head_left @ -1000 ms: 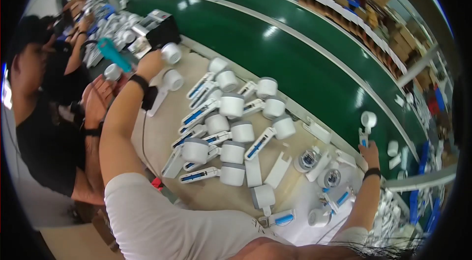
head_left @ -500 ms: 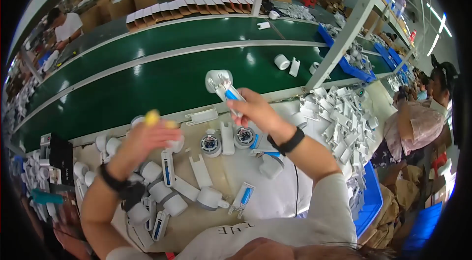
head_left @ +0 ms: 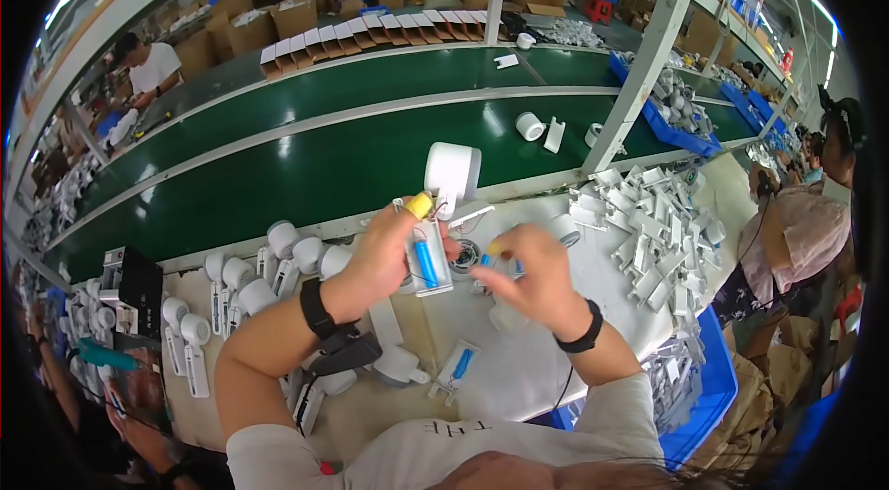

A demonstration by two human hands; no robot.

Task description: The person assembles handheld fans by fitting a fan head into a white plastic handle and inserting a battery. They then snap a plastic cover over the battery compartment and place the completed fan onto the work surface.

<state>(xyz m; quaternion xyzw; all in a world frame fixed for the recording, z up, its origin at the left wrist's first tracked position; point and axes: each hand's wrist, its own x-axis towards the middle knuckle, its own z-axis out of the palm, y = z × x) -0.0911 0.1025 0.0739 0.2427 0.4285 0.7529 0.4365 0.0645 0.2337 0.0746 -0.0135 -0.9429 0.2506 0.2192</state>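
My left hand (head_left: 375, 254) grips a white round-headed device (head_left: 454, 170) by its handle. The handle housing is uncovered, with a blue cylindrical battery (head_left: 426, 263) and thin wires in view. Beside it, my right hand (head_left: 542, 277) hangs above the table, thumb and fingers apart and somewhat blurred. Yellow caps cover fingertips on both hands. Partly behind the hands sits a round head with an exposed circuit board (head_left: 466, 254). Closer to me, an uncovered handle with another blue battery (head_left: 460, 363) lies on the table, next to a white-and-grey head (head_left: 398, 362).
White shell pieces (head_left: 639, 235) are heaped at right, above a blue bin (head_left: 704, 388). Several white devices (head_left: 194, 332) stand at left near a black box (head_left: 134, 295). A green conveyor (head_left: 343, 161) runs beyond; a metal post (head_left: 648, 55) rises there. People (head_left: 787, 221) work at either side.
The device has passed from my right hand to my left and come nearer, its head now turned side-on. My right hand has moved toward me and to the right. The view has shifted slightly.
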